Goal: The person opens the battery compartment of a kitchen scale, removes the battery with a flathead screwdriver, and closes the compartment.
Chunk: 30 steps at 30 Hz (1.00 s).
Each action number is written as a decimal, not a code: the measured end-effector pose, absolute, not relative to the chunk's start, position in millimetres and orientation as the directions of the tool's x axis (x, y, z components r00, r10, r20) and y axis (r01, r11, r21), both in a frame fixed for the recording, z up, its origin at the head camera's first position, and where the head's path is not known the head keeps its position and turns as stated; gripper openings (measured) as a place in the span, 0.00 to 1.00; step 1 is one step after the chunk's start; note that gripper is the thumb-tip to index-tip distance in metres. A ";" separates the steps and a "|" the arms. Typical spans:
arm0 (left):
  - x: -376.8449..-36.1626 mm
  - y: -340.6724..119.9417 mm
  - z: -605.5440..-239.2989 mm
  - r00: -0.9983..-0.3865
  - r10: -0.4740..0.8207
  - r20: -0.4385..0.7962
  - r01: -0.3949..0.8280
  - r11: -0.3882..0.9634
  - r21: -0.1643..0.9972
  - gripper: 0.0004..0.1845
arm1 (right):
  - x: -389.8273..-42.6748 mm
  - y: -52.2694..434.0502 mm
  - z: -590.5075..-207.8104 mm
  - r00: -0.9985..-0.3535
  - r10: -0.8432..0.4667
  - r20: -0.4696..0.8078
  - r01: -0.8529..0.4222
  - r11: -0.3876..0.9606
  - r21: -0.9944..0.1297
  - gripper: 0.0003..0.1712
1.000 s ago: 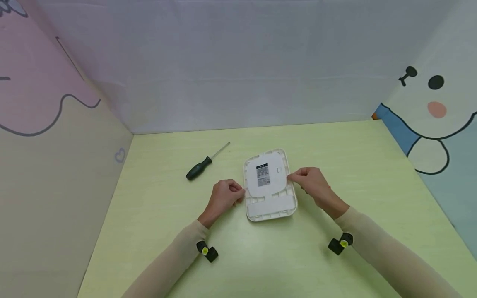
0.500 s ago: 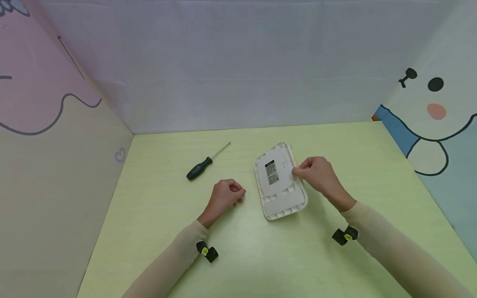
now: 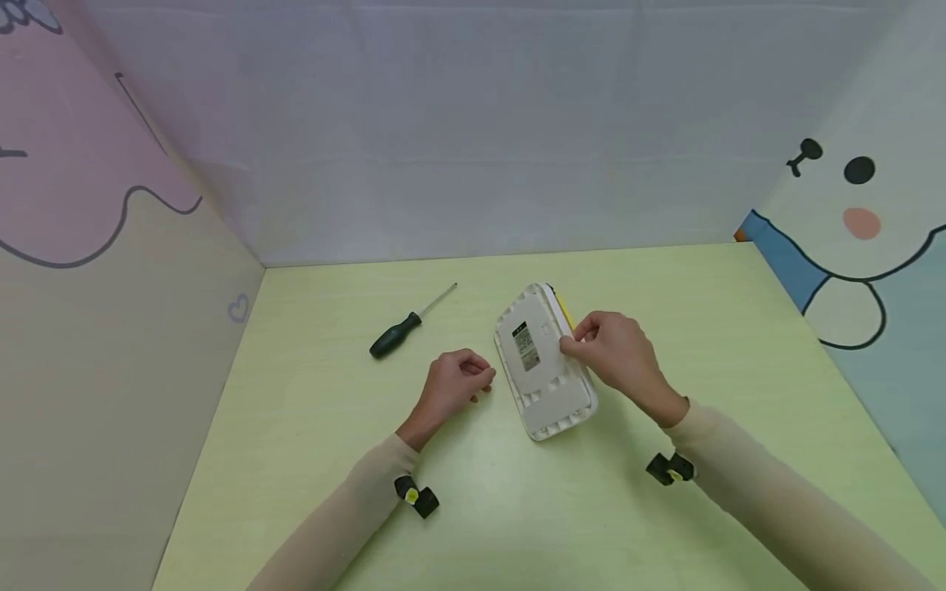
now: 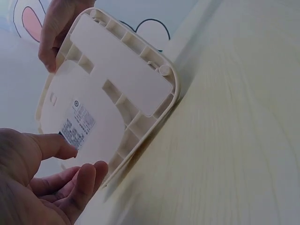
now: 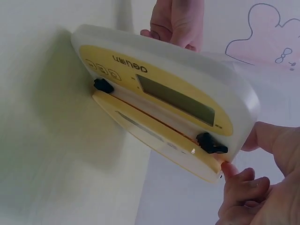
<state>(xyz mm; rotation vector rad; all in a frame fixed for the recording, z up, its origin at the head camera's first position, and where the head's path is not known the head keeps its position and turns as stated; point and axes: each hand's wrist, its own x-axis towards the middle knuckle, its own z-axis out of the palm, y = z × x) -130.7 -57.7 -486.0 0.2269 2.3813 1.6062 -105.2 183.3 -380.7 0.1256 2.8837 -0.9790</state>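
Note:
A white flat device (image 3: 543,369) stands tilted on its left long edge on the green table (image 3: 665,279), its labelled underside facing left. My right hand (image 3: 569,343) pinches its raised right edge. The right wrist view shows the device's (image 5: 173,101) yellow face with a display and two black knobs, and my right hand's fingertips (image 5: 232,171) at its corner. My left hand (image 3: 480,379) rests on the table just left of the device, fingers loosely curled, holding nothing. In the left wrist view its fingers (image 4: 84,180) lie close to the ribbed underside (image 4: 112,89); I cannot tell whether they touch it.
A screwdriver with a black handle (image 3: 402,326) lies on the table to the back left of the device. Cartoon-printed panels (image 3: 118,271) close off the left, back and right sides of the table.
The device lay flat between both hands; my right hand has raised its right edge so it tilts on its left edge. My left hand has come off the device.

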 end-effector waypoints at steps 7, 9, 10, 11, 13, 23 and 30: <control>-131.9 -51.5 -489.9 -0.935 0.318 -0.157 -0.038 0.351 0.936 0.07 | -102.2 174.1 -385.7 -0.994 0.041 -0.106 0.098 0.779 -0.620 0.13; -132.0 -50.3 -491.0 -0.931 0.324 -0.165 -0.045 0.349 0.936 0.08 | -101.8 172.0 -386.4 -0.994 0.035 -0.099 0.090 0.773 -0.628 0.13; -132.3 -49.8 -491.5 -0.930 0.327 -0.170 -0.049 0.347 0.937 0.08 | -101.7 170.9 -386.5 -0.995 0.031 -0.093 0.083 0.770 -0.633 0.13; -132.4 -49.3 -492.0 -0.928 0.328 -0.176 -0.055 0.346 0.937 0.08 | -101.5 170.0 -386.6 -0.996 0.023 -0.088 0.075 0.767 -0.637 0.13; -132.8 -48.8 -492.6 -0.924 0.333 -0.185 -0.064 0.344 0.937 0.09 | -101.0 168.5 -386.4 -0.996 0.008 -0.084 0.061 0.757 -0.651 0.14; -130.5 -51.3 -490.2 -0.913 0.338 -0.228 -0.107 0.339 0.934 0.14 | -96.1 167.7 -386.2 -0.996 -0.083 -0.024 -0.038 0.676 -0.736 0.10; -125.5 -52.4 -486.3 -0.906 0.342 -0.251 -0.145 0.305 0.941 0.22 | -94.8 168.0 -391.1 -0.989 -0.150 0.013 -0.109 0.653 -0.750 0.05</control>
